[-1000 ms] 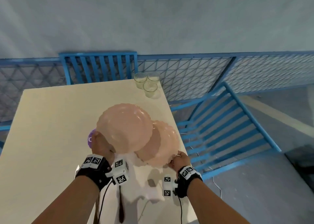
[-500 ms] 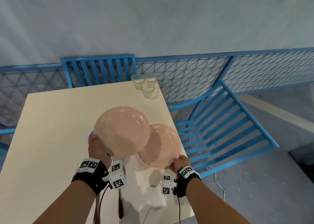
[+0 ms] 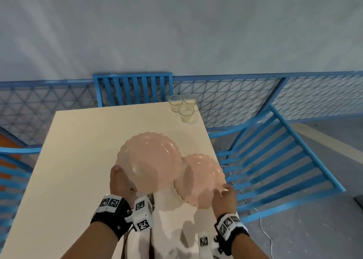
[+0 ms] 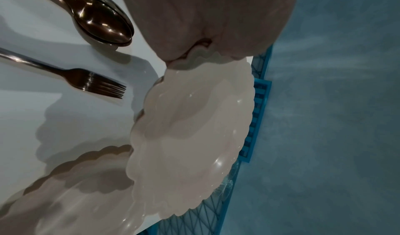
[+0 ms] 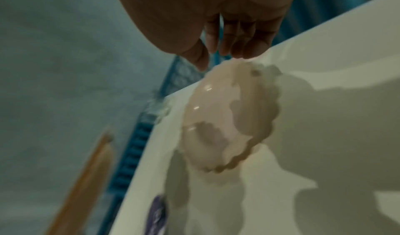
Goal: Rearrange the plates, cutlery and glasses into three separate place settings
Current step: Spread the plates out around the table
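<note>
Pink scalloped plastic plate (image 3: 149,162), the larger-looking one, is held off the table by the left hand (image 3: 120,182), thumb on its rim and the near edge clamped in that grasp, as the left wrist view shows (image 4: 192,136). Just right of it and lower, a second pink scalloped plate (image 3: 202,180) lies on the cream table (image 3: 78,160) at its right edge; the right hand (image 3: 224,196) has its fingers apart and straight, fingertips (image 5: 249,50) at that plate's near rim, and touching or just clear I cannot tell. Below the left hand, dark metal spoons (image 4: 103,24), nested together, and a dark metal fork (image 4: 90,83) lie on the table. Well beyond both hands, three clear drinking glasses (image 3: 182,107) stand clustered at the far right corner. Blue slatted chairs (image 3: 275,160) stand right of the right hand and past the far edge, before blue mesh fencing (image 3: 235,95).
</note>
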Demonstrator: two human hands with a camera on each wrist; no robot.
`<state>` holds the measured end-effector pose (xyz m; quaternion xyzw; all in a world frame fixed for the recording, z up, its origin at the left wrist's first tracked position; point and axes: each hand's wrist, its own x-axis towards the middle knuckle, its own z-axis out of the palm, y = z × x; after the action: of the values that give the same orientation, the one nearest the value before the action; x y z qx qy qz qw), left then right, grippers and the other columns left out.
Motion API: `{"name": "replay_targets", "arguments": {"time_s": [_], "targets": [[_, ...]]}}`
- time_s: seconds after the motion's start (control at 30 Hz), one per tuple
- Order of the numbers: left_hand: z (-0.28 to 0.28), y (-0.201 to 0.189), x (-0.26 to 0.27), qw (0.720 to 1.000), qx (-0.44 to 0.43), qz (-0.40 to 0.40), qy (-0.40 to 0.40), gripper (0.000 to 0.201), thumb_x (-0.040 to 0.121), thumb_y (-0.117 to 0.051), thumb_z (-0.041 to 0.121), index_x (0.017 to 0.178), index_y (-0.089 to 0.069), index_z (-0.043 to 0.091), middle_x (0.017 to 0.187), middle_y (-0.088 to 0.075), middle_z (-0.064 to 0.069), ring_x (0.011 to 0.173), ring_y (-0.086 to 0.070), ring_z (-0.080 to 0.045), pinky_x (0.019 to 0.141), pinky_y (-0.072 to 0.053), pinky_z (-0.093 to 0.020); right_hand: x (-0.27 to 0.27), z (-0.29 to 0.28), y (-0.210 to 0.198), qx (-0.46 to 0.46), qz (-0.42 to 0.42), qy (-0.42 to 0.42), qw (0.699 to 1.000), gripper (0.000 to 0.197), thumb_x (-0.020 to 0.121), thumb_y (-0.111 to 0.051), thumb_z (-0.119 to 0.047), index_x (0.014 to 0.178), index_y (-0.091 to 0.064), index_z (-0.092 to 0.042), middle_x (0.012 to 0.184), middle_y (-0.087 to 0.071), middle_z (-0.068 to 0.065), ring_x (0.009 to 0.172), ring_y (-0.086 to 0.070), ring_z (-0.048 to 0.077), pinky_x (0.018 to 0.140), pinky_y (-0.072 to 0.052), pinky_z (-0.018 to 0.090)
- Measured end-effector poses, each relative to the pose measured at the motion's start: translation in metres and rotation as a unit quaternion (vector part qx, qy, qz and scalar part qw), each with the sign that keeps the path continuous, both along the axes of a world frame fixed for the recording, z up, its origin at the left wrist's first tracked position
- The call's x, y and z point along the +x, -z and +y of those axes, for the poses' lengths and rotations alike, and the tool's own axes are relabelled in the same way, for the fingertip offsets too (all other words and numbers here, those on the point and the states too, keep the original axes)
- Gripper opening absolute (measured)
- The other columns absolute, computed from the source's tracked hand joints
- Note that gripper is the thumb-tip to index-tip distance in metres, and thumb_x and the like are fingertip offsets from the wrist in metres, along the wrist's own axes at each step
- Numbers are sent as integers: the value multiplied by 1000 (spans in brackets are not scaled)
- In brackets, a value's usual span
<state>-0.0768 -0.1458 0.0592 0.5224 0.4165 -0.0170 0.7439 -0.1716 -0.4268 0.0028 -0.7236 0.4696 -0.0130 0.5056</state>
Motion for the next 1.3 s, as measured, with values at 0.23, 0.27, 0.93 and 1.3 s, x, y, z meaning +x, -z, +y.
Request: {"name": "replay_targets", "arguments": {"time_s": [0.23,0.27,0.93,1.3], "targets": [[40,-28,-3,999,-32,-3,-25,35,106,-35,30,136,-52,29,119,-63,-13,102,-63,-34,89,-55,-52,70,110,-72,204,-118,-204,950,16,98,-63,-19,111,-64,-12,82,-72,15,67,-67,21,69,-60,38],[50,-27,-1,999,-31,-12,-27,33,105,-37,29,133,-54,29,119,-64,-13,102,-64,-34,85,-57,-53,82,123,-73,208,-117,-202,950,18,96,-65,-17,113,-62,-11,77,-71,13,64,-66,22,74,-61,43],[208,-11,89,989,45,-18,-141,42,98,-34,13,135,-54,11,86,-51,-14,60,-41,-21,48,-41,-22,324,184,16,197,-19,-106,975,13,100,-46,1,93,-51,-10,106,-60,24,77,-64,29,49,-58,30],[193,15,127,994,-11,-37,-102,39,99,-38,13,133,-55,18,118,-60,-18,92,-56,-31,67,-52,-33,359,213,48,-33,106,-259,960,52,98,-52,-48,55,-38,-21,87,-66,6,105,-67,25,82,-44,24]]}}
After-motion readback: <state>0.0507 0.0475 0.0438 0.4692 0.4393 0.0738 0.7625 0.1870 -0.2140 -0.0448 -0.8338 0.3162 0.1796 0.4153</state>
